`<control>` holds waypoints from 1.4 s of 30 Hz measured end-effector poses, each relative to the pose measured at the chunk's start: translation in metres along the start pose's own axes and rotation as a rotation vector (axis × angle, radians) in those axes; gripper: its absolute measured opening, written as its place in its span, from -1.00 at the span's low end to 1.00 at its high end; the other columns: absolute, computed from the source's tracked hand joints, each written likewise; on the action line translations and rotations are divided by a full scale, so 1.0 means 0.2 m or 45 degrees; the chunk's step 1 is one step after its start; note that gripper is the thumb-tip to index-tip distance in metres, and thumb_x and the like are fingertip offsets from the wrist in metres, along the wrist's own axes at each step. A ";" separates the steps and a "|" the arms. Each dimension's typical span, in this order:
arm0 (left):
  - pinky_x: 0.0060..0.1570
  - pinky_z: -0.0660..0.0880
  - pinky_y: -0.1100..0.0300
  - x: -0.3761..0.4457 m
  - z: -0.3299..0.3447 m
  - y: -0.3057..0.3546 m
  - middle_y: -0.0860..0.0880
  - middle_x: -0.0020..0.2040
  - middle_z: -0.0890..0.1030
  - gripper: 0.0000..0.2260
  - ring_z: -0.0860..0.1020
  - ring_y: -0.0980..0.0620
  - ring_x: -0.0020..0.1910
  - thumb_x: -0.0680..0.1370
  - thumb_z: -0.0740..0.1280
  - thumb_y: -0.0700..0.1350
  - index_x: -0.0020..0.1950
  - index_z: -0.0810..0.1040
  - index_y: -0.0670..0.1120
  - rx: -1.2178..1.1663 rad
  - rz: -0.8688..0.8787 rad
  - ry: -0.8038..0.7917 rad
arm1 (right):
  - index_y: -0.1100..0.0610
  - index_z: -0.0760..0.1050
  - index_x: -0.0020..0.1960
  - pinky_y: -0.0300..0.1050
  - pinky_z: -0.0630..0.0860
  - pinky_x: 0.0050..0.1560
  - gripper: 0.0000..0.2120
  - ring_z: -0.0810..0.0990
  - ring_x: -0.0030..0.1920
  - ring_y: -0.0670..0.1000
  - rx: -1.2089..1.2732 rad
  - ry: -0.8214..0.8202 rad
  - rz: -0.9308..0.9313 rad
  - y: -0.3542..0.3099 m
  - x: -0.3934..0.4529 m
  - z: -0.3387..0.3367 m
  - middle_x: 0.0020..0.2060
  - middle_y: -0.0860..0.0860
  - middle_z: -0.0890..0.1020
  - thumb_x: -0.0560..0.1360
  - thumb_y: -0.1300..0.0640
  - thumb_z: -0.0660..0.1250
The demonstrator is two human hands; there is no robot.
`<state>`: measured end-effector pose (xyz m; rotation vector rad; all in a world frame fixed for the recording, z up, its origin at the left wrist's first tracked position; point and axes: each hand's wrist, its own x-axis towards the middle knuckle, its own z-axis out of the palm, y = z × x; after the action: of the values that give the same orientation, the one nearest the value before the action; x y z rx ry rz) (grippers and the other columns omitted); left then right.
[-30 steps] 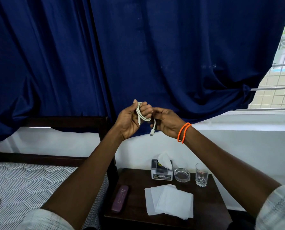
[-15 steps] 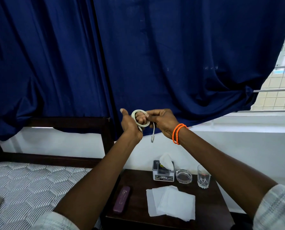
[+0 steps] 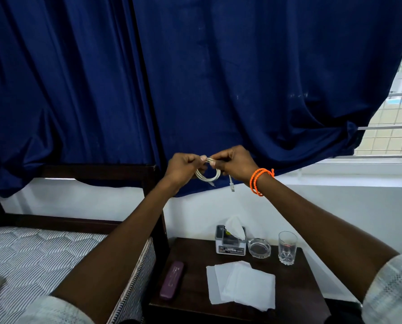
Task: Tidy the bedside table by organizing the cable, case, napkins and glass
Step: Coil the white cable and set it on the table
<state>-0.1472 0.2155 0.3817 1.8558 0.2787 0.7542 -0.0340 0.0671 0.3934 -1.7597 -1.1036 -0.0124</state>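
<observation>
Both hands are raised before the blue curtain [image 3: 218,78] — the left hand [image 3: 183,166] and right hand [image 3: 236,163] each pinch the top of the coiled white cable [image 3: 208,175], its plug ends dangling. Below, on the bedside table [image 3: 296,288]: a tissue box [image 3: 230,244] with a tissue poking out, an ashtray [image 3: 259,248] and a glass [image 3: 287,250] along the back edge. The napkins [image 3: 241,285] lie spread at centre — the purple case [image 3: 171,279] near the left edge.

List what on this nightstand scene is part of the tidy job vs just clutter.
Job items: white cable, coiled, held by left hand and right hand; purple case; napkins; drinking glass.

Lying about: tissue box; glass ashtray; orange wristband.
</observation>
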 end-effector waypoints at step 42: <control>-0.08 0.52 0.15 -0.06 0.05 -0.07 -0.14 -0.20 0.73 -0.83 0.59 0.08 -0.21 0.60 0.39 -0.18 -0.16 0.73 -0.10 0.565 0.176 -0.077 | 0.17 0.71 0.01 -0.27 0.60 -0.13 -0.90 0.69 -0.24 -0.01 -0.156 0.070 -0.065 0.10 -0.04 -0.03 -0.25 0.06 0.73 0.51 0.22 0.45</control>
<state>-0.1480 0.2069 0.3628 2.3323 0.2984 0.7721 -0.0223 0.0556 0.3769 -1.8279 -1.1279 -0.1615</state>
